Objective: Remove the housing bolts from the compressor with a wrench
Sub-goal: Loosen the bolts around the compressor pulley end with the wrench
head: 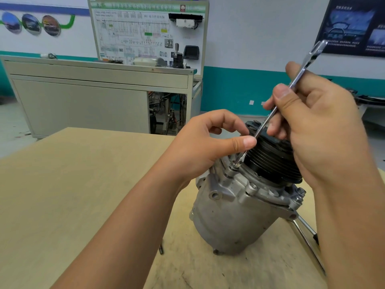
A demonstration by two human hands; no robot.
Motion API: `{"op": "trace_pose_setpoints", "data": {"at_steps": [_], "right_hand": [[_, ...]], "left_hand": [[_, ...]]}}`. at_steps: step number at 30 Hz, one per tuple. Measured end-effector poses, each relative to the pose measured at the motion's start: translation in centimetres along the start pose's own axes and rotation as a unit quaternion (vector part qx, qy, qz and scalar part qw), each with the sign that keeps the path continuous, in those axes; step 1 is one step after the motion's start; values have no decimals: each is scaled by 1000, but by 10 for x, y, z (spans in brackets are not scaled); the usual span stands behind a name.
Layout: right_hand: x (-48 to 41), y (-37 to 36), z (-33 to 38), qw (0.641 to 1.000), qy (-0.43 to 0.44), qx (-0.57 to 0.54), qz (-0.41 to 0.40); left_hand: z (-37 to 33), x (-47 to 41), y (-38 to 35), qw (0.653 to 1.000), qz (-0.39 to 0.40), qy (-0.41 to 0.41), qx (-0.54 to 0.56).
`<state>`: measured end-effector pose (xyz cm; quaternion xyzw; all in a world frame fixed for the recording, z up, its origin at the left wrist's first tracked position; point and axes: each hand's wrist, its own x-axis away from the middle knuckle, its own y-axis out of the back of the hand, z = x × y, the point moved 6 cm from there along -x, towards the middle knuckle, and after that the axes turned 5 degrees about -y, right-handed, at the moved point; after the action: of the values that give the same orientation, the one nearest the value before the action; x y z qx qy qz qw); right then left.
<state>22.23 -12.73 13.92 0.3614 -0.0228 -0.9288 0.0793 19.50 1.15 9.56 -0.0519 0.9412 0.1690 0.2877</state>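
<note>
Now | right hand (312, 122) is gripping wrench (308, 59) mid-shaft, left hand (204, 147) is pinching it low | tip is sitting on bolt (235, 164) of compressor (235, 215), standing on table (83, 184) | steel likely stiff, slick; gripping higher would add leverage

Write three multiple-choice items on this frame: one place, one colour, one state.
1. Where does the lower end of the held wrench sit?
A) on a bolt at the compressor rim, beside the pulley
B) in the air, clear of everything
C) on the pulley's top face

2. What colour is the pulley?
A) red
B) black
C) yellow

3. What is the right hand doing?
A) lying flat and open
B) gripping the wrench shaft
C) holding a loose nut

Answers:
1 A: the wrench tip meets the bolt head on the rim.
2 B: the grooved pulley is black above the silver body.
3 B: thumb and fingers curl round the shaft.
</note>
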Motion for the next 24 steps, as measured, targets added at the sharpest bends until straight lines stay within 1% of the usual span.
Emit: {"op": "trace_pose_setpoints", "data": {"at_steps": [3, 7, 15, 19, 24], "right_hand": [[2, -5, 9, 996, 52, 72, -20], [6, -11, 17, 994, 79, 71, -12], [7, -11, 17, 997, 47, -54, 30], [7, -12, 16, 991, 26, -117, 60], [6, -14, 14, 982, 5, -161, 102]], "left_hand": [[1, -1, 0, 1000, -9, 1, 2], [0, -1, 1, 1000, -9, -4, 7], [-3, 0, -3, 999, 31, -1, 34], [-4, 0, -3, 998, 32, -1, 51], [-3, 0, -5, 998, 38, -3, 51]]}}
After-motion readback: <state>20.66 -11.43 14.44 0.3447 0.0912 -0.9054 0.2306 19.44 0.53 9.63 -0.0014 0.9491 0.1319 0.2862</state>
